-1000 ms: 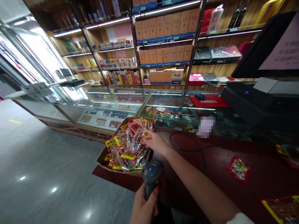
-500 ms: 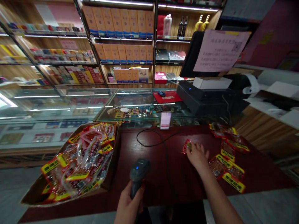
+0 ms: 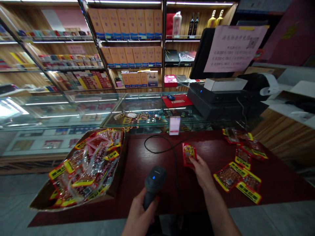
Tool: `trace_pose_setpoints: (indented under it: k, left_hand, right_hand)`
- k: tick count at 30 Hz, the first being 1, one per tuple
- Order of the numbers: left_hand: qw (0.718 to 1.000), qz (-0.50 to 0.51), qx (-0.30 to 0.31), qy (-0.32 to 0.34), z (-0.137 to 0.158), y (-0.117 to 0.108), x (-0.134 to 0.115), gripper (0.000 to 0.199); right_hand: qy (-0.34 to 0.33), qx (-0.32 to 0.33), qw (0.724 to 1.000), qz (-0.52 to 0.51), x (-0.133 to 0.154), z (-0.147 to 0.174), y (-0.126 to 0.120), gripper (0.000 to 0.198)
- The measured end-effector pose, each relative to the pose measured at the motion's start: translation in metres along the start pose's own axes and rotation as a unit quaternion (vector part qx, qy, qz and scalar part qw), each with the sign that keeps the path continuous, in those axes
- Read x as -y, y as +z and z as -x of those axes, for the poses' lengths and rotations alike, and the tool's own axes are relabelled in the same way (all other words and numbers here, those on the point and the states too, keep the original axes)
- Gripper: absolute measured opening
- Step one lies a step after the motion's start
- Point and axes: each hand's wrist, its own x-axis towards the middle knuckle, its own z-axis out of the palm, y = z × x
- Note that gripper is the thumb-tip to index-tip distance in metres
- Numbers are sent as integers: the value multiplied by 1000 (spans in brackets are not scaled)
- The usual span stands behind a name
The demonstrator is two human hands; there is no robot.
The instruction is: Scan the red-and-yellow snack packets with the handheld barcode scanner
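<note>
My left hand (image 3: 140, 209) is wrapped around the handle of a dark barcode scanner (image 3: 155, 180), which has a small blue light on top. My right hand (image 3: 200, 170) pinches a red and yellow snack packet (image 3: 189, 154) by its lower right edge, over the dark red table (image 3: 157, 164). Right of that hand lie several similar packets (image 3: 230, 177) with yellow bands, some overlapping. A cardboard box (image 3: 117, 186) at the left holds a heap of such packets (image 3: 92, 160).
A black cable (image 3: 157, 152) loops over the table behind the scanner. Beyond it stand a glass display counter (image 3: 142, 105), a small pink card (image 3: 174, 125) and a monitor (image 3: 203, 54) bearing a paper notice. Shelves with boxes (image 3: 128, 24) and bottles line the wall.
My right hand has moved left and lifted the snack packet, which now shows its face. My left hand has shifted slightly right with the barcode scanner.
</note>
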Motion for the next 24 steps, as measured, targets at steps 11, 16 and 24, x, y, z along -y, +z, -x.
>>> trace_pose_setpoints:
  k: [11,16,24]
  left_hand:
    - [997,-49,24,53,8,-4,-6,18]
    - [997,-51,25,60,9,-4,-8,15]
    - [994,-75,42,60,6,-10,-12,15]
  right_hand:
    - [95,67,965,-236,-6,46,66,38]
    - [110,82,959,-248,-9,50,73,38]
    - [122,102,967,-196,-18,46,71,51]
